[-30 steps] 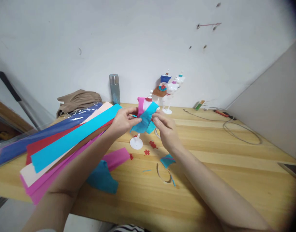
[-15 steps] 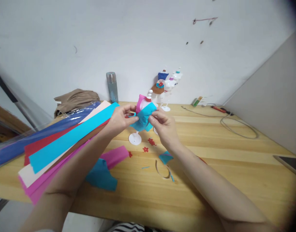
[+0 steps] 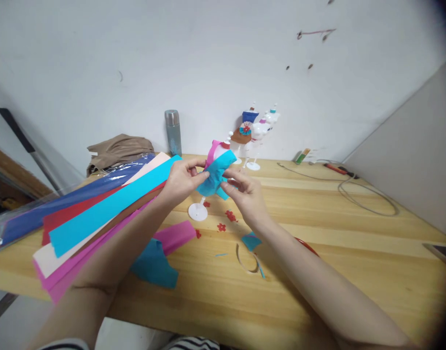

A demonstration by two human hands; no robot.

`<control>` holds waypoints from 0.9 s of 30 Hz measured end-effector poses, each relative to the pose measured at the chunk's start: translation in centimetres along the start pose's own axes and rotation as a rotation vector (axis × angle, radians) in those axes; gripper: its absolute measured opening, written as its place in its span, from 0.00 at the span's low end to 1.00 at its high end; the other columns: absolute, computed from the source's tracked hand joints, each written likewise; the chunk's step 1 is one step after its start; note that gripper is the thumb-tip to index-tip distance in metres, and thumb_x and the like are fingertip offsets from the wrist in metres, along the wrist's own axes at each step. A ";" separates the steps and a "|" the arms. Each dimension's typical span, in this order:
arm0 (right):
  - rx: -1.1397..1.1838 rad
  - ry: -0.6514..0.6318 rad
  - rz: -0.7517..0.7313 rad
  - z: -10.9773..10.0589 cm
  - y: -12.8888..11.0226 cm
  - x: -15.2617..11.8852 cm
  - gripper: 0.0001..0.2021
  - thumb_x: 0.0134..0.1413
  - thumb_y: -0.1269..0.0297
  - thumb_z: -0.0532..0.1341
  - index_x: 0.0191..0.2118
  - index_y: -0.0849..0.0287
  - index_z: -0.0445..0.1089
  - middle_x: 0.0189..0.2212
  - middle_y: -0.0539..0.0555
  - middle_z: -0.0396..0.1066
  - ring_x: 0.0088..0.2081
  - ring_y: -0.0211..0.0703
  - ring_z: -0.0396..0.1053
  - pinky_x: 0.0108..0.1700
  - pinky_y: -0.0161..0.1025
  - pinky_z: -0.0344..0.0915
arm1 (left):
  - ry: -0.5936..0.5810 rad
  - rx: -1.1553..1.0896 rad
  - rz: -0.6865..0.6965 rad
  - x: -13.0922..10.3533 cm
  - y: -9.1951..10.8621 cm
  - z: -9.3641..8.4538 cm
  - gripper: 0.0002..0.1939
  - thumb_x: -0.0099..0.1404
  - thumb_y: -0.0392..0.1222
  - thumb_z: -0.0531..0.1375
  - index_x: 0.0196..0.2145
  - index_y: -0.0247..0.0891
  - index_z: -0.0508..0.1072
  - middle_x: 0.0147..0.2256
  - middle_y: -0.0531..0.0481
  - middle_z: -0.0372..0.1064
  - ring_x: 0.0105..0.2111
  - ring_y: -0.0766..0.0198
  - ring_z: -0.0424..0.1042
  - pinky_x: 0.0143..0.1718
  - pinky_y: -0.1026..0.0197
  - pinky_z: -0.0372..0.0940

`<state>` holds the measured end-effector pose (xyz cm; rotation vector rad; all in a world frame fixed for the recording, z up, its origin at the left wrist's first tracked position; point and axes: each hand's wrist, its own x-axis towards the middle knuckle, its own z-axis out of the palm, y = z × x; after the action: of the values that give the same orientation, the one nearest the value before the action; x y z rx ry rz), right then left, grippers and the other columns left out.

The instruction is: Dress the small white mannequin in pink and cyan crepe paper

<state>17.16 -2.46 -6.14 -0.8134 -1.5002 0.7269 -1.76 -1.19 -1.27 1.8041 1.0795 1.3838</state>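
Seen from head height, a person's two bare hands work at a miniature white dress form [image 3: 220,153] above the middle of a pale wooden table [image 3: 317,209]. The form leans to the right over its round white base [image 3: 197,212]; a red band circles its neck and a pink strip [image 3: 210,154] covers its left shoulder. A sheet of turquoise crepe paper [image 3: 217,172] crosses the front of its body diagonally, rising to the right.

The left hand [image 3: 186,179] is clamped on the left edge of the turquoise crepe paper, thumb in front and fingers behind. The right hand [image 3: 247,192] is at the paper's right edge, thumb and forefinger slightly apart; whether it grips the paper I cannot tell.

Just nearer than the base lie small red flower cutouts [image 3: 230,216], with a turquoise scrap [image 3: 250,241] and a thin curled strip [image 3: 245,262] nearer still. A larger turquoise piece [image 3: 157,267] lies near the left forearm, touching a pink piece [image 3: 177,236].

On the left, long coloured paper strips [image 3: 113,204] fan out beside a folded brown cloth [image 3: 121,151]. Against the far wall stand a grey flask [image 3: 174,138] and, further right, more miniature dress forms [image 3: 250,117]. A loose grey cable [image 3: 372,211] loops at far right.
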 end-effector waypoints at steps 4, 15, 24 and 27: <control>-0.021 -0.024 -0.013 -0.1 -0.2 0.0 0.09 0.52 0.57 0.69 0.41 0.48 0.81 0.40 0.53 0.76 0.45 0.51 0.72 0.52 0.56 0.69 | -0.017 0.033 -0.041 0.0 0.6 -0.7 0.14 0.53 0.38 0.69 0.40 0.37 0.82 0.19 0.58 0.60 0.21 0.68 0.58 0.27 0.62 0.55; 0.017 -0.034 -0.011 0.3 -0.5 -0.3 0.15 0.51 0.60 0.68 0.46 0.46 0.83 0.39 0.52 0.75 0.44 0.49 0.72 0.51 0.54 0.70 | 0.115 0.044 0.086 0.3 0.4 -0.1 0.03 0.51 0.34 0.65 0.26 0.39 0.78 0.25 0.54 0.74 0.24 0.68 0.65 0.29 0.64 0.64; -0.032 -0.081 0.012 0.1 -0.4 -0.1 0.22 0.51 0.64 0.66 0.54 0.45 0.81 0.42 0.54 0.79 0.46 0.52 0.73 0.52 0.57 0.70 | -0.041 -0.152 -0.004 -0.2 0.5 -0.2 0.12 0.53 0.39 0.62 0.36 0.37 0.81 0.36 0.48 0.81 0.41 0.56 0.79 0.47 0.55 0.73; -0.045 -0.085 0.006 0.1 -0.7 -0.1 0.21 0.52 0.64 0.66 0.53 0.44 0.81 0.42 0.53 0.78 0.45 0.51 0.73 0.52 0.57 0.71 | -0.043 -0.210 -0.004 -0.2 0.1 0.1 0.14 0.53 0.45 0.67 0.37 0.37 0.76 0.36 0.47 0.79 0.41 0.56 0.78 0.46 0.55 0.72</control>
<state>16.98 -2.91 -5.65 -0.8295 -1.5958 0.7425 -1.67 -1.46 -1.31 1.6709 0.8805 1.3947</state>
